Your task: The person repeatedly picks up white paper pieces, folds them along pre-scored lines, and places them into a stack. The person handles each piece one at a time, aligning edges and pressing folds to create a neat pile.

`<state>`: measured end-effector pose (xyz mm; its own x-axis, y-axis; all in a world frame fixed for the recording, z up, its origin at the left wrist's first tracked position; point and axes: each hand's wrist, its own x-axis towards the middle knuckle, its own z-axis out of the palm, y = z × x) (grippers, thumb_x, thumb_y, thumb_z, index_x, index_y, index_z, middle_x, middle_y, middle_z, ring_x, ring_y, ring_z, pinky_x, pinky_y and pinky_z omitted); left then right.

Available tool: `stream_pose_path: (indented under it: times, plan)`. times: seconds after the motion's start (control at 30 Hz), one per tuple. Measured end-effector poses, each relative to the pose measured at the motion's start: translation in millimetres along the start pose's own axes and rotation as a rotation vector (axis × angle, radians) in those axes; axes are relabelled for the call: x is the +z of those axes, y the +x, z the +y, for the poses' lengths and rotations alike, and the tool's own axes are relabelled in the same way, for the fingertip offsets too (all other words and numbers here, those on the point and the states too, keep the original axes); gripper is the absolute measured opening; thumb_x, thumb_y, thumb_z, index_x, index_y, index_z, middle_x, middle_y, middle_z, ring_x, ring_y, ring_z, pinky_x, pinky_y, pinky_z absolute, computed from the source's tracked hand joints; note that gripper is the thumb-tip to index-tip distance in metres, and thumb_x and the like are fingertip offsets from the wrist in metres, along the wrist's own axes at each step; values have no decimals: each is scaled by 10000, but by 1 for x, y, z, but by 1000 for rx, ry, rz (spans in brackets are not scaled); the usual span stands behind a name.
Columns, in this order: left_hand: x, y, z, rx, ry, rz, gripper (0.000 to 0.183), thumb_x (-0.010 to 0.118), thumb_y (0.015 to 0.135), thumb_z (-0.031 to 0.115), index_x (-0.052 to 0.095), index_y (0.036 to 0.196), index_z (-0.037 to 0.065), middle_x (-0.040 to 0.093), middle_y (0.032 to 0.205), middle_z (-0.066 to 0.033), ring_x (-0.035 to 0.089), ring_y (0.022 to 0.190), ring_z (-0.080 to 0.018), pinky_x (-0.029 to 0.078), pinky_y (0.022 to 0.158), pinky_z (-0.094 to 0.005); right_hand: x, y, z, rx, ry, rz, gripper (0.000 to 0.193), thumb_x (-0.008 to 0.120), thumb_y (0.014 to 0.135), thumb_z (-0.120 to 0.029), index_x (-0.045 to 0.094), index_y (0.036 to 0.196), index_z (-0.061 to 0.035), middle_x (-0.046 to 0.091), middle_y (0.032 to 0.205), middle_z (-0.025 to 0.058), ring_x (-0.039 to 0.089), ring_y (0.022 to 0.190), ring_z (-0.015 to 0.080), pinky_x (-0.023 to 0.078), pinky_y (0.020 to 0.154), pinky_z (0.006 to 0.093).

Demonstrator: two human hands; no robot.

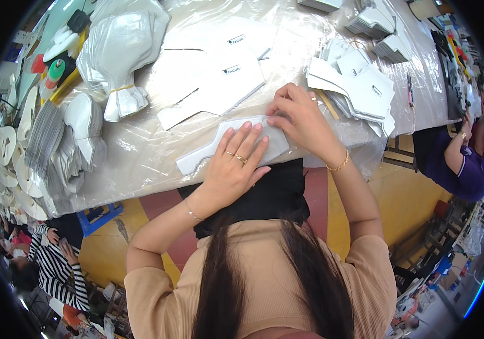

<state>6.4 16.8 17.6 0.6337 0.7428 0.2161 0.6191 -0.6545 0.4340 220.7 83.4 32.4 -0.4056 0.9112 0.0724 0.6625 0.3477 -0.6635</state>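
Yellow and red flooring shows past the near edge of one worktable covered in clear plastic, and at least two other people are nearby: one in a striped top on the left, one in a purple shirt on the right. One grey-white shaped piece lies at the table's near edge, under the person's two hands. At least two white labelled pieces overlap just beyond it. To their right sits one fanned pile, its sheets too overlapped to count, with one slim pen-like tool farther right. On the left stands one large bundle tied with a yellow band, and beside it several smaller stacks; one green spool is near them.

The left hand lies flat on the piece, fingers extended and slightly apart, and wears at least two gold rings. The right hand is bent, its fingers curled at the piece's far right corner; whether thumb and finger pinch the edge cannot be told.

Small dark printed labels mark the two central pieces, one each, and another dark mark shows on the fanned pile.
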Motion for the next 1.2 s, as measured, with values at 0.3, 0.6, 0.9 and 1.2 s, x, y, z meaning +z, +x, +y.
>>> stream_pose_path:
  times: [0.3, 0.6, 0.9, 1.2]
  plan:
    - [28, -19, 7, -164, 69, -91, 899, 707, 785, 546, 395, 1515, 125, 294, 1594, -183, 239, 1491, -355, 193, 1184, -543, 0, 17, 5, 13, -47, -198, 155, 791, 760, -190, 680, 845, -124, 522, 1070, 5, 476, 1085, 226, 322, 973, 495]
    - [27, -18, 8, -192, 52, -87, 875, 717, 789, 517, 399, 1516, 149, 288, 1587, -218, 241, 1491, -353, 180, 1188, -530, 0, 27, -1, 14, -148, -304, 178, 779, 779, -241, 665, 824, -112, 512, 1081, 18, 461, 1070, 245, 309, 959, 533]
    - [27, -19, 7, -205, 59, -117, 863, 744, 775, 506, 407, 1522, 234, 284, 1577, -249, 260, 1479, -378, 224, 1169, -549, 11, 19, 1, -57, -139, -196, 156, 737, 816, -190, 627, 861, -90, 513, 1092, 48, 463, 1070, 261, 306, 932, 474]
    - [23, -19, 15, -341, 26, -147, 822, 775, 765, 463, 432, 1500, 334, 215, 1597, -276, 206, 1494, -404, 203, 1178, -547, 24, 7, -6, -39, -259, -48, 300, 775, 778, -271, 595, 951, -105, 520, 1090, 43, 466, 1061, 258, 292, 911, 450]
